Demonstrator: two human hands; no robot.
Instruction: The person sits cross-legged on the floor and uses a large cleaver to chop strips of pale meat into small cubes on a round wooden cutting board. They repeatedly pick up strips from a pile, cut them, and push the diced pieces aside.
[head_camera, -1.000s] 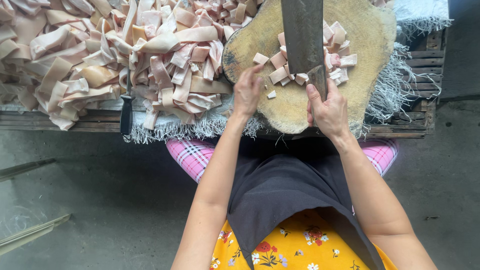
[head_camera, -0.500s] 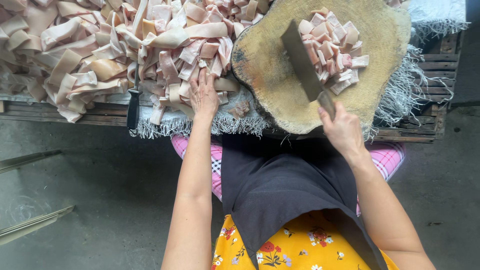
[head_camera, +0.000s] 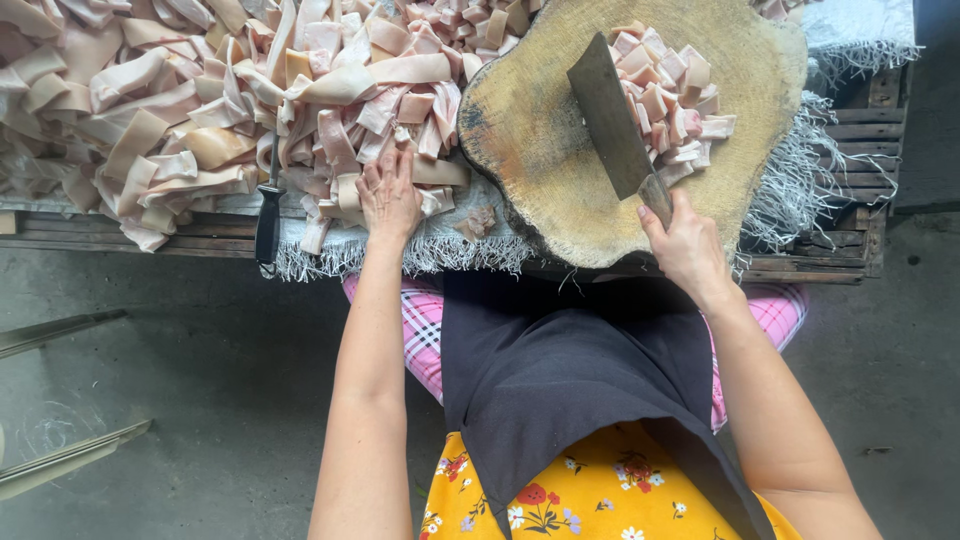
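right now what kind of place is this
Probably a rough meat-prep stall or workshop: a wooden chopping block, a cleaver in the right hand, and a big heap of pale meat strips under the left hand.

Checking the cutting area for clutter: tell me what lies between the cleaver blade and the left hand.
In the head view, bare wood of the chopping block, then pale meat strips beside the left hand. The cleaver rests flat.
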